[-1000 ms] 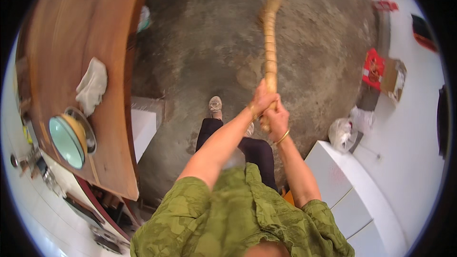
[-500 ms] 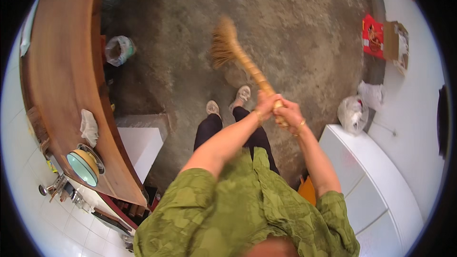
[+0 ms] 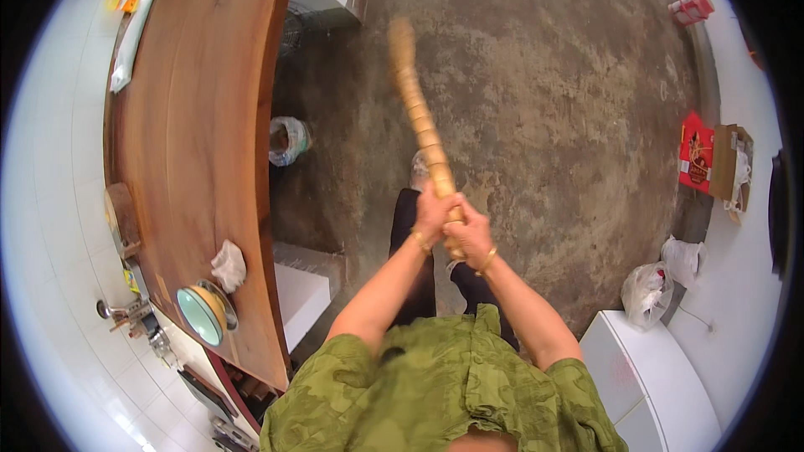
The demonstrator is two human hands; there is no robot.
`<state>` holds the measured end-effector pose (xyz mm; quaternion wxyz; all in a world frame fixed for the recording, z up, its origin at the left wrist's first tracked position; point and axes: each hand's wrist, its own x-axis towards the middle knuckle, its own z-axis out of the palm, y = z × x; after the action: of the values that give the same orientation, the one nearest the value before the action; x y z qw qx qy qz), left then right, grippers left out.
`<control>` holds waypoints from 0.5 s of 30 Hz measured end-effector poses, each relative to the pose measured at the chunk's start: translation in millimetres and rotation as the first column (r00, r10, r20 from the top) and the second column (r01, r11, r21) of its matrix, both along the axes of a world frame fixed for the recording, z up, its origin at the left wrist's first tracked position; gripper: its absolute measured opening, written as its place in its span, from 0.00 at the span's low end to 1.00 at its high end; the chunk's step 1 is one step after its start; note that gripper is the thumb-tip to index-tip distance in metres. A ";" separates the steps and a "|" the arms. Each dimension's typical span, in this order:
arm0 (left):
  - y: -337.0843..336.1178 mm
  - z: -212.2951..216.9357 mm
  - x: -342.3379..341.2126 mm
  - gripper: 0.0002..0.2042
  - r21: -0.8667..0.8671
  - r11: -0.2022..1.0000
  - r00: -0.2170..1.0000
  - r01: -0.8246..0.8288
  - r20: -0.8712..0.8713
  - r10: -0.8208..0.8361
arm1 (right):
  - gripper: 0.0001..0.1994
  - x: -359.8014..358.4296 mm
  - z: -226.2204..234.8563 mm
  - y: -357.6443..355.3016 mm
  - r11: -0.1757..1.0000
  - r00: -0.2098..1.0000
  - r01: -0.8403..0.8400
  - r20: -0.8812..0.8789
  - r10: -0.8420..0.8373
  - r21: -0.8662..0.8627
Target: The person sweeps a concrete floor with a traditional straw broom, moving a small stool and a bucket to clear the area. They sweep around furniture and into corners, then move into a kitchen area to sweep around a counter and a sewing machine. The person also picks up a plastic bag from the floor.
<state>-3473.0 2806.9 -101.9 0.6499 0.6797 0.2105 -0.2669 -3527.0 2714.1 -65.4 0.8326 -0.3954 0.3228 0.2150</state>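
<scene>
A straw-coloured broom (image 3: pixel 417 109) with a bound, ribbed handle stretches from my hands out over the grey concrete floor (image 3: pixel 544 75); its far end is blurred. My left hand (image 3: pixel 433 216) and my right hand (image 3: pixel 469 234) both grip the near end of the handle, side by side, each wrist with a gold bangle. My dark trouser legs and a light shoe (image 3: pixel 419 169) show below the hands. A green patterned top fills the lower edge.
A long curved wooden counter (image 3: pixel 201 134) runs along the left, with a crumpled cloth (image 3: pixel 228 266) and a teal bowl (image 3: pixel 201 315) on it. A tied plastic bag (image 3: pixel 289 139) sits under its edge. At right are a red box (image 3: pixel 695 151), white bags (image 3: pixel 646 293) and a white cabinet (image 3: pixel 662 377).
The broom swung from up ahead to the left near my feet, then back out forward-left. My view has shifted, so the counter now fills more of the left side.
</scene>
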 end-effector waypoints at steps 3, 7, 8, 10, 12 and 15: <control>63.1 -28.4 45.7 0.13 0.001 0.978 0.976 -0.209 -0.057 0.209 | 0.20 69.5 -11.6 45.6 0.981 0.980 -0.190 0.046 0.192 -0.029; 107.9 -70.7 138.2 0.10 -0.024 0.897 0.895 -0.441 -0.092 0.437 | 0.16 175.8 -65.5 83.5 0.951 0.946 -0.308 0.101 0.308 -0.016; 111.1 -77.4 162.0 0.10 -0.011 0.888 0.881 -0.460 -0.126 0.455 | 0.15 202.5 -72.3 89.4 0.944 0.940 -0.329 0.087 0.331 -0.035; 105.6 -87.2 210.7 0.08 -0.031 0.908 0.885 -0.418 -0.240 0.400 | 0.15 240.1 -89.3 75.5 0.950 0.951 -0.310 -0.008 0.311 0.019; 85.7 -91.0 240.7 0.07 -0.002 0.951 0.924 -0.309 -0.236 0.299 | 0.15 264.7 -86.0 62.0 0.960 0.960 -0.219 -0.139 0.244 0.173; 16.8 -86.2 243.0 0.09 0.014 0.993 0.965 -0.113 -0.236 0.113 | 0.16 245.9 -76.4 14.5 0.981 0.975 0.043 -0.222 0.000 0.189</control>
<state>-3230.0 2823.7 -188.1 0.6344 0.6300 0.3249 -0.3085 -3281.1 2728.6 -141.8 0.8282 -0.2829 0.3954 0.2789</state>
